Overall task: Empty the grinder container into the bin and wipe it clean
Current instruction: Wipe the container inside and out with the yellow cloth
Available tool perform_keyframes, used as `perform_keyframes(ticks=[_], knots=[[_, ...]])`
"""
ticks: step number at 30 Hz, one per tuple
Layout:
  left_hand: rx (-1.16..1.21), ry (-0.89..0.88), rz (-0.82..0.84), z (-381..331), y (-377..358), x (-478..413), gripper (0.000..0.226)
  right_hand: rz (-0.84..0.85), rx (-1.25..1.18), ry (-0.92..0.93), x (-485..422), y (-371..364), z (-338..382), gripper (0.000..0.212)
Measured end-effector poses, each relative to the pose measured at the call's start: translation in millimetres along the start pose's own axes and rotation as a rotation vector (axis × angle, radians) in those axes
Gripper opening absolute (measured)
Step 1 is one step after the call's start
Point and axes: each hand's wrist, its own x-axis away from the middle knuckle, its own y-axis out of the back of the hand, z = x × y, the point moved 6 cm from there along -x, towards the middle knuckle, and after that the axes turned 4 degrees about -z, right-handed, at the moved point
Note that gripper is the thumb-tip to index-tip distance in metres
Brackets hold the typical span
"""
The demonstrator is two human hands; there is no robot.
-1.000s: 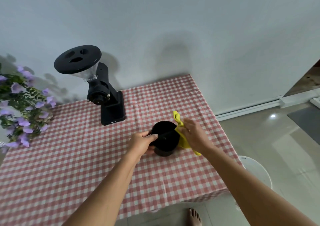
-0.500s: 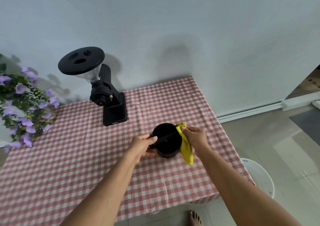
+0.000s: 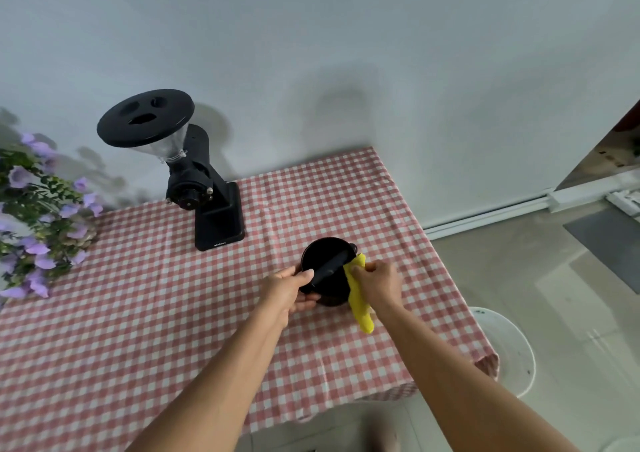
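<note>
The black grinder container (image 3: 323, 259) stands on the red-checked tablecloth (image 3: 138, 313), a dark bar lying across its open mouth. My left hand (image 3: 285, 290) grips its left side, thumb over the rim. My right hand (image 3: 377, 283) pinches a yellow cloth (image 3: 358, 299) against the container's right rim; the cloth's tail hangs down the outside wall. The white bin (image 3: 509, 351) sits on the floor just past the table's right edge, partly hidden by the tablecloth corner.
The black grinder (image 3: 204, 188) with its wide hopper lid stands at the back of the table. Purple flowers (image 3: 38, 216) crowd the left edge. A white wall runs behind; tiled floor (image 3: 519, 271) lies to the right.
My right hand has drawn the yellow cloth from behind the far rim round to the container's right rim and side. My left hand keeps its hold. The view has shifted slightly.
</note>
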Motion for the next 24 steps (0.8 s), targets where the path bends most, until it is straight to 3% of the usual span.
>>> perform_keyframes(ticks=[7, 10, 16, 19, 24], knots=[[0.018, -0.001, -0.008, 9, 3, 7, 0.064, 0.330, 0.050, -0.239, 17, -12, -23, 0.036], [-0.025, -0.007, 0.012, 4, 0, 9, 0.061, 0.248, 0.016, -0.205, 4, -1, -11, 0.030], [-0.090, -0.045, 0.001, -4, -4, 6, 0.060, 0.012, 0.279, 0.250, -3, 16, 30, 0.019], [-0.056, -0.047, -0.029, 1, -5, 5, 0.063, 0.013, 0.232, 0.180, 4, 10, 11, 0.018], [-0.005, -0.014, -0.018, 8, -1, 5, 0.061, 0.171, 0.267, 0.097, 8, -1, -10, 0.026]])
